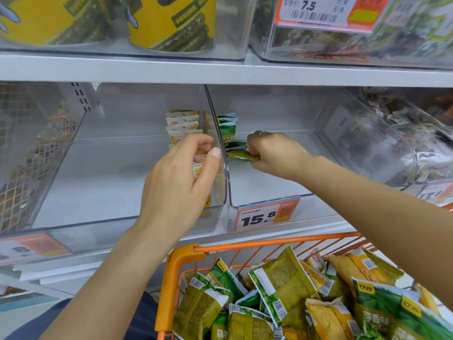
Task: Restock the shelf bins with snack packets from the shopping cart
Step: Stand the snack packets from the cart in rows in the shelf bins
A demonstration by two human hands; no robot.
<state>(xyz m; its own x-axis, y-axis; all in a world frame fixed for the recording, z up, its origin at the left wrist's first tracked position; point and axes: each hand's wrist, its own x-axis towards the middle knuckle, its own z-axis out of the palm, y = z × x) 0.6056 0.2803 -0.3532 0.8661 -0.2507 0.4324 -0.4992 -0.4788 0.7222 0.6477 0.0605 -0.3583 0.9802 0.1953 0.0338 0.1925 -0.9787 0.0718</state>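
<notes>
At far left we see a clear bin [36, 153] holding netted packets. Next, the left shelf bin [117, 182] carries a row of yellow snack packets [182, 123] standing along its right wall. Our left hand [181, 177] reaches into it, fingers [199, 141] curled at the yellow packets and thumb against the clear divider [220, 153]; we cannot tell whether it grips one. Just right of the divider, the right shelf bin [274, 182] has green packets [228, 123] stacked at its back. Our right hand [274, 153] pinches a green packet [241, 155] low against that stack. A price tag [267, 215] reads 15.8. Below, the orange shopping cart [176, 271] holds mixed green and yellow packets [282, 285].
</notes>
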